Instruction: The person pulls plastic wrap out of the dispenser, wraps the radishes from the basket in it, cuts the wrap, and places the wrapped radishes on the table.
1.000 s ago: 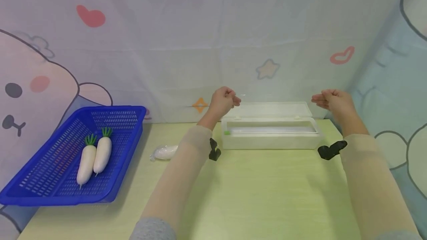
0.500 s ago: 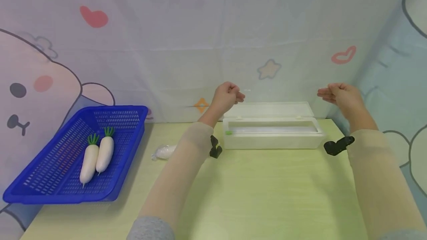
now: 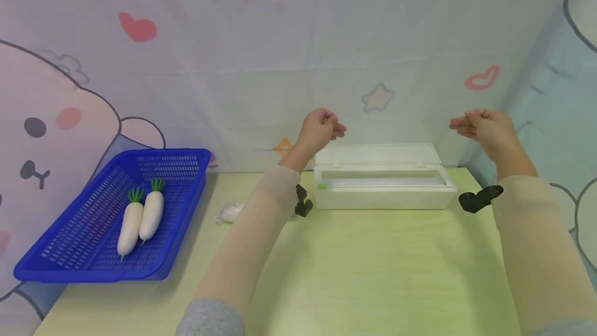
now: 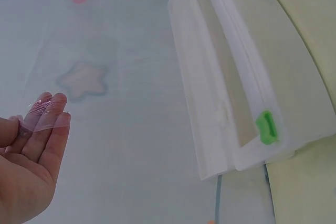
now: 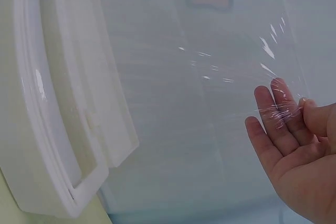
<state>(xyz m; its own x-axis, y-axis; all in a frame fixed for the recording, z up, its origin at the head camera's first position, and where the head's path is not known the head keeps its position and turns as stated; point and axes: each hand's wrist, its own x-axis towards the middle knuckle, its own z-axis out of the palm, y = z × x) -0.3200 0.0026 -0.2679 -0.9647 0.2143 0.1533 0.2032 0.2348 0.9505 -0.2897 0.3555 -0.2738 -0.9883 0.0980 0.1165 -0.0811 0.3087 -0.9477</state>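
Above the back of the table, my left hand (image 3: pixel 322 131) pinches one edge of thin clear cling film (image 4: pixel 46 123) between thumb and index finger, the other fingers extended. Across from it, my right hand (image 3: pixel 489 131) pinches the film's other side, where glints and creases (image 5: pixel 275 111) show. The sheet spans the gap between the hands and is almost invisible in the head view. Below them stands a white cling film dispenser box (image 3: pixel 384 200) with its lid (image 3: pixel 378 154) raised behind it. A green slider (image 4: pixel 267 127) sits at the left end of its slotted frame.
A blue basket (image 3: pixel 186 227) holding two white radishes (image 3: pixel 141 219) with green tops stands at the left. Between basket and box lies a white film-wrapped item (image 3: pixel 229 213), partly hidden by my left forearm. A printed cloth (image 3: pixel 261 66) hangs behind the table.
Both hands have risen a little, and the right has shifted rightward, still holding the film. The head view has turned slightly left. Box and basket stay in place.
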